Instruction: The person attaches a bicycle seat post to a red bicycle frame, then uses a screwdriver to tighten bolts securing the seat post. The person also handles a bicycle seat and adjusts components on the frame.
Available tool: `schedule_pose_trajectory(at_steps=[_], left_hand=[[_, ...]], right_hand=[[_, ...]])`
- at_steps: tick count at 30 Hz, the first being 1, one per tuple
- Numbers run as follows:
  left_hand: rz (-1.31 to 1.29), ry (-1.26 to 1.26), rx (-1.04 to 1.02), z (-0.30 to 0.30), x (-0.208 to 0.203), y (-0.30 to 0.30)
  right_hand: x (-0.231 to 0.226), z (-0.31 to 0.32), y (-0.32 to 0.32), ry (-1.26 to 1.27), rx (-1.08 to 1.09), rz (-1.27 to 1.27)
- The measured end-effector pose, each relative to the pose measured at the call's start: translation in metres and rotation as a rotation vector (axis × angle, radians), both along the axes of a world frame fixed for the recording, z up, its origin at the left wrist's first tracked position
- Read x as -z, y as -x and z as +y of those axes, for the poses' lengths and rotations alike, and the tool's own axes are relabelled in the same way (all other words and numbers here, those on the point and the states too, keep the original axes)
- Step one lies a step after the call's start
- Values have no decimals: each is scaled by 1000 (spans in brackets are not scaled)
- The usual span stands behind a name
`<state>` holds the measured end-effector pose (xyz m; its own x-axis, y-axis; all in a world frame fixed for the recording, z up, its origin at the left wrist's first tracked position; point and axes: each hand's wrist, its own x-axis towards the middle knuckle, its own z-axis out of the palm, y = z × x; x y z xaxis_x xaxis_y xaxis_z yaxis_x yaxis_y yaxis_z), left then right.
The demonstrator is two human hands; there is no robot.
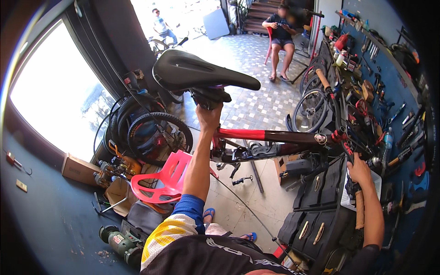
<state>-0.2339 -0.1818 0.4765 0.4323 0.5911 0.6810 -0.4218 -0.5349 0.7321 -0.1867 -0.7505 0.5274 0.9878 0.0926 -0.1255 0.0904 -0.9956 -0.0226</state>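
Two hands steady the red-and-black bicycle frame [275,135]: left hand [208,114], fingers wrapped around the seatpost beneath the black padded saddle [197,71] at 12 o'clock; right hand [359,170] clasps the handlebar [339,135] at 3 o'clock. Positioning seems underway; shifting it likely needs both grips firm.

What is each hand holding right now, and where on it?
The left hand holds the bike's seatpost just under the saddle. The right hand is on the handlebar near its end; fingers hidden, so that grip is unclear.

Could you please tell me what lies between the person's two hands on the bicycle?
In the head view, the red-and-black top tube spans between left hand and right hand.
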Motion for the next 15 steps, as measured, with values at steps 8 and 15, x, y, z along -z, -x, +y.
schedule_pose_trajectory(at_steps=[8, 15], left_hand=[[-27, -44, -110, 27, -1, -37], [25, -27, -156, 15, -10, -27]], right_hand=[[-12, 18, -38, -6, -43, -27], [-9, 17, -58, 64, -44, -64]])
